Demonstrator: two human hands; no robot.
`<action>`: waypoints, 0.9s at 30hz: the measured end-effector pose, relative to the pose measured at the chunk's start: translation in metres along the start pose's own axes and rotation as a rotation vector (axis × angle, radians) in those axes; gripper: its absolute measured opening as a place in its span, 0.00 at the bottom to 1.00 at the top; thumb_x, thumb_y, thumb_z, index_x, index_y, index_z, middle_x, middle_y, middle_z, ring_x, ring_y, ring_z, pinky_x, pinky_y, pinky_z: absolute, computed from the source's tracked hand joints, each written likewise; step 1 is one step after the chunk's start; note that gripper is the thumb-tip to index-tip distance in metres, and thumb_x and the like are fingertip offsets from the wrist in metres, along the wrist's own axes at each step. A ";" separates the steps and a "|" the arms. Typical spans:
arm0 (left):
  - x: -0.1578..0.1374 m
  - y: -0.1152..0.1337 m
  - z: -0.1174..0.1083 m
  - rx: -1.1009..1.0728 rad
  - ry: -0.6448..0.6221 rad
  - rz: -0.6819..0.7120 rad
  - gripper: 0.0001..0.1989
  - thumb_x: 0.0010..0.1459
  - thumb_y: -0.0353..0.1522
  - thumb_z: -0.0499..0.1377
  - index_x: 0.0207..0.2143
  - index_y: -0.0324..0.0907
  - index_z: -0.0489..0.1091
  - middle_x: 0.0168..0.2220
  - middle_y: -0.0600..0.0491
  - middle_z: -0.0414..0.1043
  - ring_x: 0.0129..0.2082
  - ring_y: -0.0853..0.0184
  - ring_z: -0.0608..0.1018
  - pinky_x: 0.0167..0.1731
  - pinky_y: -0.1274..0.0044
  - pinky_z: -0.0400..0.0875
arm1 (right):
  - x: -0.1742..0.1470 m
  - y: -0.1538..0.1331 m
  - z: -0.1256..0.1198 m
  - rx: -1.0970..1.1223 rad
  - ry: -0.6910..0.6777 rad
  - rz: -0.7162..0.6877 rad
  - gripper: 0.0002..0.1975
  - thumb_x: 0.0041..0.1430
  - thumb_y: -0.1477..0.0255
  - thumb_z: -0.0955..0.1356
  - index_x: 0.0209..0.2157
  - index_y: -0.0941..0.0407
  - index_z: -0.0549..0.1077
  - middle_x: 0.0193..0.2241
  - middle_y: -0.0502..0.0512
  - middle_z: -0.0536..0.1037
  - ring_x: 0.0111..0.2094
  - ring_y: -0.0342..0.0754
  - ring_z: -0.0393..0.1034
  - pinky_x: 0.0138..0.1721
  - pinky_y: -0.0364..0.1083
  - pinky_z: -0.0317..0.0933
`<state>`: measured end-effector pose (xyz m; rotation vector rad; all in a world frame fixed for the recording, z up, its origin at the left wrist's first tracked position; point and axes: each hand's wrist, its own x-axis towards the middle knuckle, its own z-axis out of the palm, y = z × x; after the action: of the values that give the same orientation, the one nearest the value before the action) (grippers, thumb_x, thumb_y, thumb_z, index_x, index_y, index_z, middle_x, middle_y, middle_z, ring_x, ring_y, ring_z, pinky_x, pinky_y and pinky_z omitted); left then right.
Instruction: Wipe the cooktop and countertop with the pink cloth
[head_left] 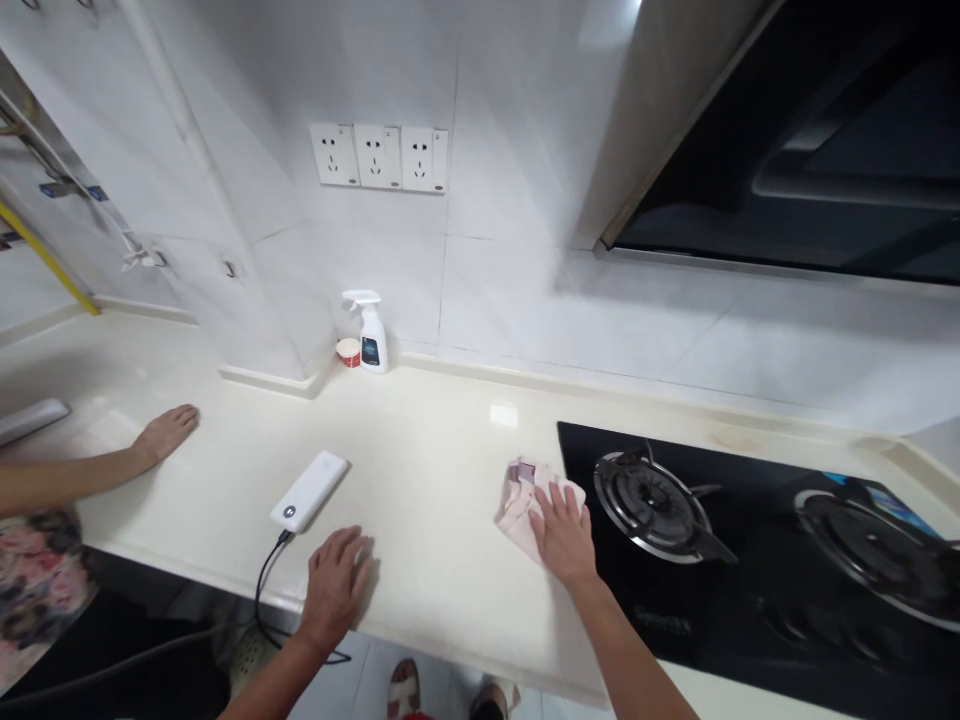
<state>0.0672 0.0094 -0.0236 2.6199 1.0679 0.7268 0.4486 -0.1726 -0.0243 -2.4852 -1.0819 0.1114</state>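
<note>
My right hand (pixel 564 535) rests on a crumpled pale pink cloth (pixel 517 510), its fingers bent over it and holding it against the cream countertop (pixel 435 560), just left of the black gas stove (pixel 675 620). A small purplish patch shows on the cloth. Near the counter's front edge lies my left hand (pixel 336 590), fingers loosely curved and apart, with nothing in them. A white power bank (pixel 310 490) is close by on its upper left, and a black cable (pixel 262 590) runs from it over the edge.
Against the wall stand a white spray bottle (pixel 373 340) and a small red-and-white tub (pixel 349 351). Another person's hand (pixel 166 435) lies flat on the counter at left. A dark range hood (pixel 810 150) overhangs the stove. Wall sockets (pixel 379 157) are above the bottle.
</note>
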 end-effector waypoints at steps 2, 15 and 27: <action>0.001 0.002 -0.001 0.007 0.002 0.010 0.17 0.65 0.39 0.55 0.52 0.45 0.73 0.58 0.44 0.73 0.60 0.52 0.71 0.56 0.60 0.63 | -0.017 -0.018 0.009 0.054 0.036 0.048 0.33 0.64 0.58 0.61 0.66 0.61 0.63 0.71 0.64 0.50 0.73 0.61 0.28 0.68 0.66 0.21; 0.005 -0.005 -0.007 0.045 -0.055 0.112 0.21 0.67 0.42 0.49 0.56 0.45 0.69 0.58 0.46 0.73 0.59 0.54 0.71 0.56 0.61 0.59 | -0.135 -0.170 0.000 0.288 -0.528 -0.770 0.32 0.70 0.58 0.63 0.71 0.43 0.49 0.73 0.49 0.46 0.73 0.50 0.26 0.71 0.62 0.26; 0.012 0.002 -0.006 0.070 -0.034 0.112 0.18 0.69 0.42 0.49 0.53 0.47 0.70 0.56 0.46 0.73 0.57 0.53 0.72 0.52 0.60 0.60 | -0.252 0.173 -0.023 -0.032 0.286 0.052 0.23 0.66 0.58 0.60 0.52 0.55 0.76 0.58 0.65 0.72 0.62 0.64 0.62 0.61 0.64 0.58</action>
<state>0.0725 0.0166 -0.0133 2.7598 0.9603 0.6764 0.3973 -0.4650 -0.0981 -2.4627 -0.9049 -0.2408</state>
